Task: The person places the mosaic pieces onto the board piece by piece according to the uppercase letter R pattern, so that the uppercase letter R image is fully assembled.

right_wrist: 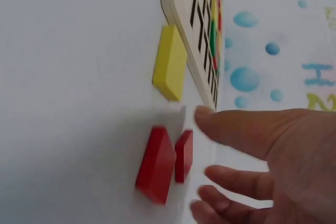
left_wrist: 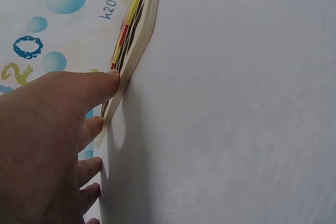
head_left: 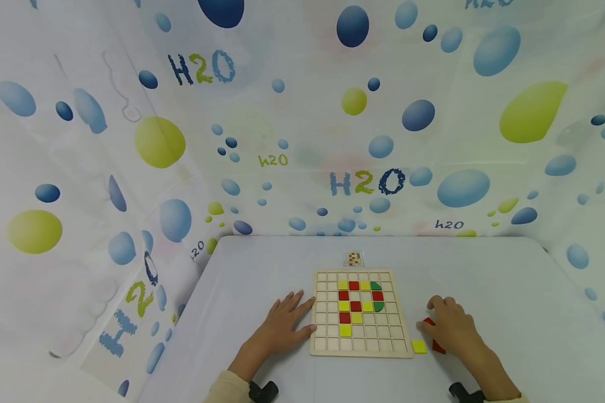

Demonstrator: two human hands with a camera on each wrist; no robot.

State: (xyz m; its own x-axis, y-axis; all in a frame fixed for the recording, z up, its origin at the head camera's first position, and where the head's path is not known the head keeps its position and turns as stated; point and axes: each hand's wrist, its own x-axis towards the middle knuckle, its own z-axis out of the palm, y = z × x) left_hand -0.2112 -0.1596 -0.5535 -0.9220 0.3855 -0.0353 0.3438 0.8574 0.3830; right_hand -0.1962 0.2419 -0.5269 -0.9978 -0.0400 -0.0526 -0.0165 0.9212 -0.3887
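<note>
A wooden grid board (head_left: 327, 342) lies flat on the table, with red and yellow square tiles and two green rounded tiles in some cells. My left hand (head_left: 285, 323) touches the board's left edge with its thumb and a fingertip, fingers spread. Right of the board my right hand (head_left: 455, 329) hovers over two red tiles. In the right wrist view the nearer red tile (right_wrist: 156, 167) and the farther red tile (right_wrist: 184, 156) lie on the table. The thumb and fingers are apart there, with nothing visibly gripped. A loose yellow tile (head_left: 419, 347) lies by the board's lower right corner.
A small pattern card (head_left: 354, 258) with a coloured grid lies behind the board. The white table (head_left: 262, 263) ends at a wall of spotted sheeting (head_left: 302, 112) at the back. More sheeting hangs at the left and right sides.
</note>
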